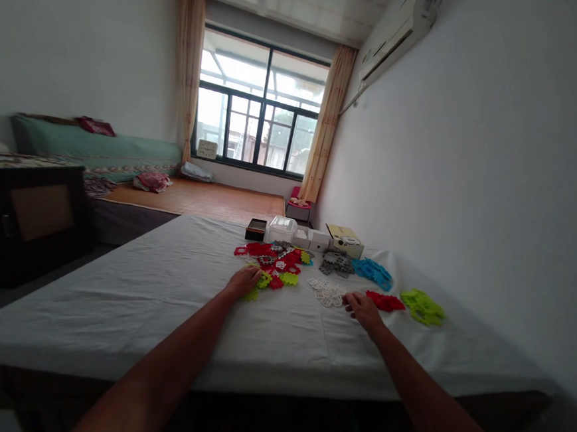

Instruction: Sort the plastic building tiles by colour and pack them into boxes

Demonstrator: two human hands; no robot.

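Note:
My left hand (244, 281) is at the near left edge of a mixed pile of flat plastic pieces, mostly red pieces (266, 251). Its fingers are bent and close together on a yellow-green gear-shaped piece (264, 280); their tips are partly hidden. More yellow-green pieces (289, 279) lie beside it. My right hand (362, 308) hovers low at the right edge of a heap of white lattice pieces (326, 292), its fingers loosely bent and apart, with nothing seen in them. Just beyond it is a heap of red pieces (385, 301).
Separate heaps of grey pieces (335, 263), blue pieces (372, 273) and lime pieces (422, 307) lie to the right. Behind stand a black box (256, 229), a clear plastic container (282, 229), white boxes (318, 240) and a yellow box (345, 240). A white cloth (162, 299) covers the table.

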